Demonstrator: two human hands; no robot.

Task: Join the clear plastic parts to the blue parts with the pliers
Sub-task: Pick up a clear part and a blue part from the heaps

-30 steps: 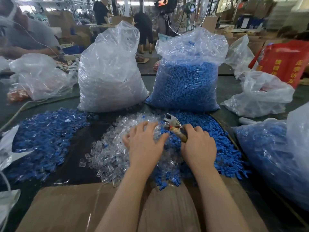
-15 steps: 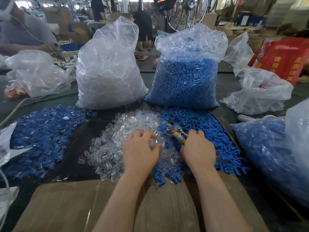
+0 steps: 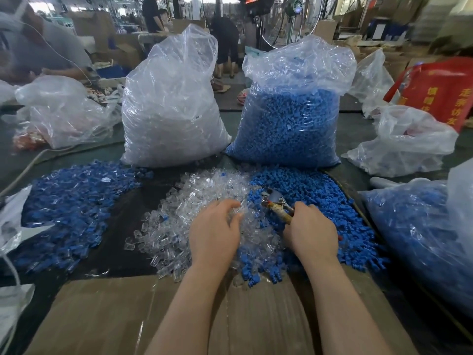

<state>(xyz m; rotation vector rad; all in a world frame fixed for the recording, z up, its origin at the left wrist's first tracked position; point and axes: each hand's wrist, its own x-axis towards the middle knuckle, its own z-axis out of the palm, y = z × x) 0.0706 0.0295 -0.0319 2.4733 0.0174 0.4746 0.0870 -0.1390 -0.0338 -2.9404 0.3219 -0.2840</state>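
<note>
The right hand (image 3: pixel 311 233) grips the handles of the pliers (image 3: pixel 277 204), fingers curled tight around them. The metal nose of the pliers points up and left, over the edge of the pile of blue parts (image 3: pixel 320 201). The left hand (image 3: pixel 215 233) rests on the pile of clear plastic parts (image 3: pixel 194 201), its fingers bent down into the pieces; I cannot tell if it pinches one. The two piles touch in the middle, between the hands. Another pile of blue pieces (image 3: pixel 74 208) lies well to the left. Behind stand a big bag of clear parts (image 3: pixel 171 111) and a big bag of blue parts (image 3: pixel 291 119). Cardboard (image 3: pixel 107 316) lies under the arms.
</note>
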